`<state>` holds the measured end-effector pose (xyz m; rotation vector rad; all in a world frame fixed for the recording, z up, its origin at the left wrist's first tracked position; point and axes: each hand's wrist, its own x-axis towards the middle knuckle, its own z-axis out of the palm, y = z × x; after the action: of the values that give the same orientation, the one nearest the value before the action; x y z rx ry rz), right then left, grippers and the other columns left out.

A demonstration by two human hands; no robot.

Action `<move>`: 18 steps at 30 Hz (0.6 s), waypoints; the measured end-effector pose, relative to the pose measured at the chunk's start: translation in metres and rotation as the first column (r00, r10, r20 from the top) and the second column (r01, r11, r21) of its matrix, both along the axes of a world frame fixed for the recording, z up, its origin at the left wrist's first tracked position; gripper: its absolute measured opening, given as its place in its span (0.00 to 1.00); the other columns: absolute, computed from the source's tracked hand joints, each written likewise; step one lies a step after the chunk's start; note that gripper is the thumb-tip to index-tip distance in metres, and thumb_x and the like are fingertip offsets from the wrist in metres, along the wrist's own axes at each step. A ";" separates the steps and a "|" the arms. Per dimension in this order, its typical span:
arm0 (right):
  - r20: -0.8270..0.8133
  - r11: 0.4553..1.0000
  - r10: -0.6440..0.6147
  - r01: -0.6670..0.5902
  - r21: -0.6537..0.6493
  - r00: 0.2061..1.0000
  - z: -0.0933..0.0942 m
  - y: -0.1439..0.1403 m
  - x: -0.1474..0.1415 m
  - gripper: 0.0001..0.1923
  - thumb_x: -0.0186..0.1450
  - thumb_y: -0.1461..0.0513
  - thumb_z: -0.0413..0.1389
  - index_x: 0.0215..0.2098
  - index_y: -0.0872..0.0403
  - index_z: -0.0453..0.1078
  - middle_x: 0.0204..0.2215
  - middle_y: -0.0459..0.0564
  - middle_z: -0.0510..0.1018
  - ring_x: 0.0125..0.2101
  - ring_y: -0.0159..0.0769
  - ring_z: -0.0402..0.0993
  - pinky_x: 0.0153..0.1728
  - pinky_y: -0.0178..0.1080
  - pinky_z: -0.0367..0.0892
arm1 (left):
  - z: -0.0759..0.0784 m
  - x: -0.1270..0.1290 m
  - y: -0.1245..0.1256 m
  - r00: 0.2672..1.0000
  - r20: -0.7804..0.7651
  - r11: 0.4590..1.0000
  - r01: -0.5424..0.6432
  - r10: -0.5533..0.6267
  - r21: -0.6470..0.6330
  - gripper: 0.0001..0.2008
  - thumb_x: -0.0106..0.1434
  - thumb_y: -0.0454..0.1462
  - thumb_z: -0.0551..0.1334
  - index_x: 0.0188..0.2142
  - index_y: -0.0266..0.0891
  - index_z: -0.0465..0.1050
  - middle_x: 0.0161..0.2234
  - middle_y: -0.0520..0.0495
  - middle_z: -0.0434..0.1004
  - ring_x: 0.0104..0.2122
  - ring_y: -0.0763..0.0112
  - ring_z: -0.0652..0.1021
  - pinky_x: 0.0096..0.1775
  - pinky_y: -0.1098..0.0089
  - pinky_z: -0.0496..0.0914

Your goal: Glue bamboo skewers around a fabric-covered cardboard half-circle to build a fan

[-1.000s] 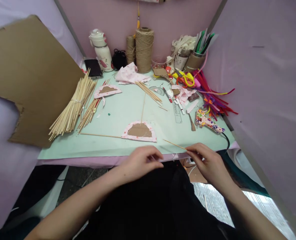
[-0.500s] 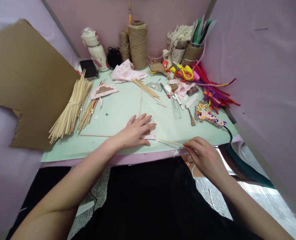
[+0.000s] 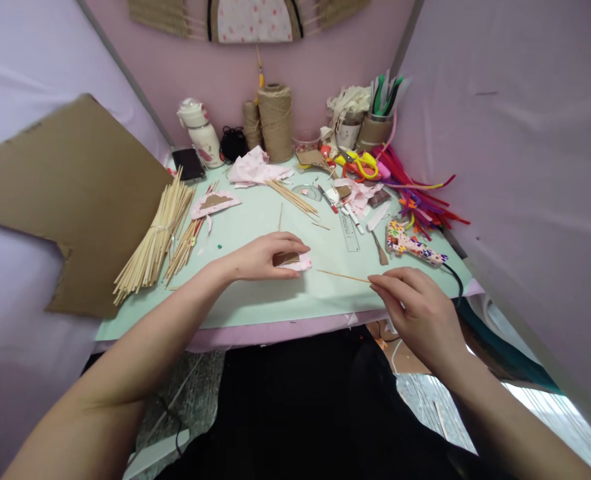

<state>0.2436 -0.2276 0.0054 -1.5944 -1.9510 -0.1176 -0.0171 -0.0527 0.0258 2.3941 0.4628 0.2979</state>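
My left hand (image 3: pixel 262 257) rests on a small half-round cardboard piece edged with pink fabric (image 3: pixel 295 261) on the pale green mat (image 3: pixel 255 300), fingers curled over its left part. A thin stick (image 3: pixel 280 217) runs away from that piece toward the back. My right hand (image 3: pixel 415 307) pinches the near end of a thin wooden skewer (image 3: pixel 342 275), which lies low over the mat and points left toward the fabric piece.
A bundle of wooden sticks (image 3: pixel 155 233) lies at the left beside a big cardboard sheet (image 3: pixel 75 193). A patterned glue gun (image 3: pixel 412 245), ruler (image 3: pixel 349 230), scissors (image 3: pixel 358 163), coloured pipe cleaners (image 3: pixel 420 193), twine spools (image 3: pixel 275 113) and a bottle (image 3: pixel 200 133) crowd the back and right.
My left hand moved from the table's front edge onto the fabric-edged piece and now curls around it. My right hand stays on the skewer. The view has tilted up.
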 end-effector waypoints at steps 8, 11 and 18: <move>0.222 0.992 -0.063 0.036 0.122 0.973 0.022 0.007 0.004 0.13 0.68 0.67 0.50 0.39 0.50 0.76 0.33 0.51 0.79 0.36 0.41 0.72 0.39 0.44 0.59 | 0.009 0.000 0.000 0.998 0.051 0.999 -0.036 0.037 -0.023 0.24 0.57 0.44 0.68 0.53 0.42 0.74 0.52 0.39 0.74 0.50 0.62 0.75 0.53 0.63 0.68; 0.250 0.990 -0.063 0.028 0.140 0.966 0.024 0.006 0.004 0.12 0.67 0.69 0.51 0.38 0.51 0.76 0.33 0.50 0.79 0.35 0.40 0.72 0.40 0.44 0.58 | 0.008 -0.001 0.001 0.998 0.056 0.999 -0.040 0.040 0.006 0.24 0.57 0.44 0.68 0.53 0.42 0.74 0.51 0.39 0.74 0.50 0.61 0.75 0.53 0.63 0.67; 0.280 0.988 -0.069 0.027 0.150 0.958 0.023 0.007 0.003 0.12 0.67 0.69 0.51 0.38 0.51 0.75 0.33 0.49 0.79 0.35 0.39 0.72 0.42 0.44 0.58 | 0.007 -0.001 0.000 0.998 0.051 0.997 -0.046 0.042 0.066 0.25 0.57 0.46 0.68 0.53 0.41 0.74 0.51 0.39 0.74 0.51 0.60 0.74 0.54 0.62 0.67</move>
<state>0.2462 -0.2202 0.0283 -1.5987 -2.0631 -0.5237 -0.0180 -0.0524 0.0328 2.4378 0.4906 0.3968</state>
